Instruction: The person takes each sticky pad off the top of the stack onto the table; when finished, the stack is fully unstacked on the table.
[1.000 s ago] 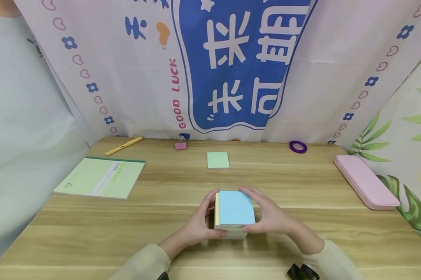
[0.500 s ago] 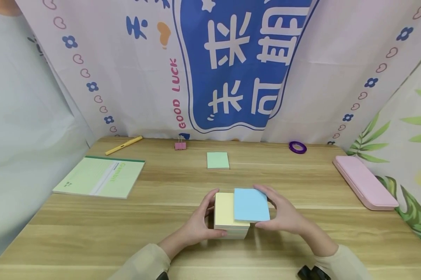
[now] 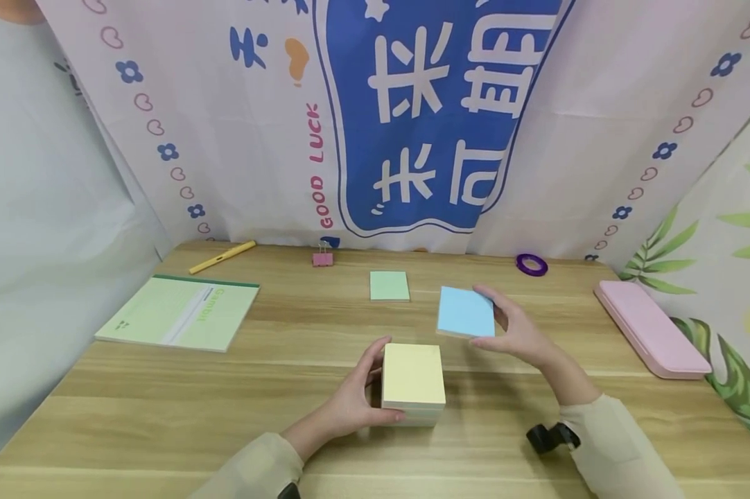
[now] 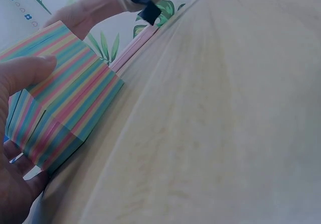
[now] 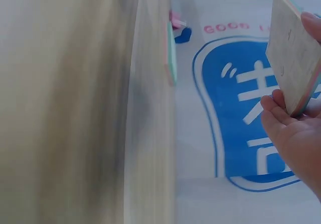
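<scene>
A thick stack of sticky notes (image 3: 413, 373) with a yellow top stands near the front of the table. My left hand (image 3: 356, 398) grips the stack from its left side, thumb in front and fingers behind. In the left wrist view the side of the stack (image 4: 75, 103) shows striped layers of pink, yellow and blue-green. My right hand (image 3: 517, 329) holds a thin blue sticky note pad (image 3: 466, 312) by its right edge, raised above the table behind the stack. A pale grey underside of the pad (image 5: 291, 53) faces the right wrist camera.
A green sticky note pad (image 3: 389, 285) lies at the back middle. Around it are a pink binder clip (image 3: 322, 258), yellow pen (image 3: 222, 257), green notebook (image 3: 178, 313), purple tape ring (image 3: 531, 264) and pink case (image 3: 652, 328). A printed cloth (image 3: 256, 138) hangs behind the table.
My right hand has slid the blue pad rightward off the top of the stack, then lifted it away toward the back, baring the yellow top. My left hand has stayed on the stack.
</scene>
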`<action>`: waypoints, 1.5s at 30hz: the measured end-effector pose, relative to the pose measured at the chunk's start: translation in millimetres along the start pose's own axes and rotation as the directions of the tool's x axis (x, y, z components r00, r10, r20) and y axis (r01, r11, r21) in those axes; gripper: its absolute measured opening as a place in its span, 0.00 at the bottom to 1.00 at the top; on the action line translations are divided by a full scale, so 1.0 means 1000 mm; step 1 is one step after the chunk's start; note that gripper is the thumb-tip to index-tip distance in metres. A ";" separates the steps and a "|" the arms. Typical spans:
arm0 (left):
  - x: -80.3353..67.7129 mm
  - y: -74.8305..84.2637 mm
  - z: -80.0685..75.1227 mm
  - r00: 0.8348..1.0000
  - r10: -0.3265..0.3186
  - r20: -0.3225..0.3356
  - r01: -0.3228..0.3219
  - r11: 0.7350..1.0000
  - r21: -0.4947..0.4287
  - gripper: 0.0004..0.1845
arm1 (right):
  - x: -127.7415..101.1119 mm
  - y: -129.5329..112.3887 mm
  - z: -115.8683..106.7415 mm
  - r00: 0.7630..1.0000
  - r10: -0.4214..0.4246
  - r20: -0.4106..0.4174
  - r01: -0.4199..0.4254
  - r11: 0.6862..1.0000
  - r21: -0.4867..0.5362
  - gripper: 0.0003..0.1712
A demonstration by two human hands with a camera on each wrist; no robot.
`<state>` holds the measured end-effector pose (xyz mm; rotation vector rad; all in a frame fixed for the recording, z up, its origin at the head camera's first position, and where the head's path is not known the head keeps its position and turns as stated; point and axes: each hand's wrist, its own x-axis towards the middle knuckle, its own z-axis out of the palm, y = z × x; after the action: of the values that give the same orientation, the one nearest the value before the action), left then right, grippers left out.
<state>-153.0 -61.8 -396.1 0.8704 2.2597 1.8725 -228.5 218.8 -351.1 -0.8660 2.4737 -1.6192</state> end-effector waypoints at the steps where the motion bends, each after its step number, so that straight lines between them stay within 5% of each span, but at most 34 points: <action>1: 0.000 0.000 0.000 1.000 0.000 -0.002 0.000 1.000 0.000 0.52 | 0.005 0.002 -0.002 1.000 0.009 0.002 -0.009 1.000 0.000 0.48; 11: 0.001 -0.008 0.001 1.000 0.007 0.015 -0.007 1.000 -0.004 0.52 | 0.050 0.038 -0.016 0.990 0.143 0.011 -0.142 0.988 -0.063 0.49; 20: -0.004 -0.030 -0.003 1.000 -0.016 0.012 0.015 1.000 0.011 0.52 | 0.084 0.069 -0.010 0.952 0.307 0.003 -0.302 0.938 -0.167 0.51; 29: -0.003 -0.004 -0.002 0.999 -0.033 0.027 0.033 0.999 0.002 0.52 | 0.101 0.084 -0.004 0.951 0.309 0.017 -0.292 0.916 -0.276 0.51; 35: -0.001 -0.028 -0.001 0.999 -0.033 0.023 0.033 0.999 0.019 0.53 | 0.106 0.099 -0.008 0.943 0.331 0.043 -0.297 0.890 -0.345 0.53; 45: -0.001 -0.030 -0.001 0.999 -0.040 0.020 0.040 0.999 0.010 0.53 | 0.104 0.103 -0.017 0.910 0.411 0.059 -0.364 0.857 -0.364 0.52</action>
<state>-163.7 -65.9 -424.1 0.8358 2.2585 1.8293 -365.5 212.3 -406.8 -0.4304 2.6527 -0.9799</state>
